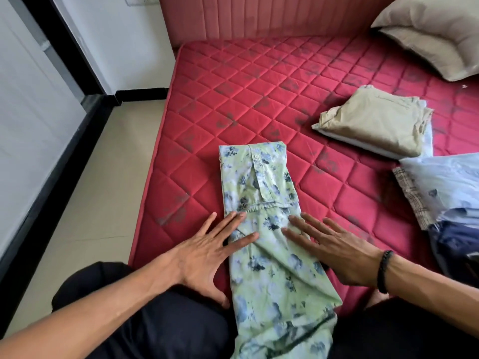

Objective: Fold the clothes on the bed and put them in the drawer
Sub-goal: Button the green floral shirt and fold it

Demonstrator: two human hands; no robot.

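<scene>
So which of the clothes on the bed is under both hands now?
The green floral shirt, folded into a long strip; the beige folded garment and the pile at right lie untouched.

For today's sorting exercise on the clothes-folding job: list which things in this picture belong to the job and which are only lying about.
Part of the job:
green floral shirt, pressed flat by the left hand and right hand
folded beige garment
unfolded clothes pile

Lying about:
pillows
red mattress, only the work surface
</scene>
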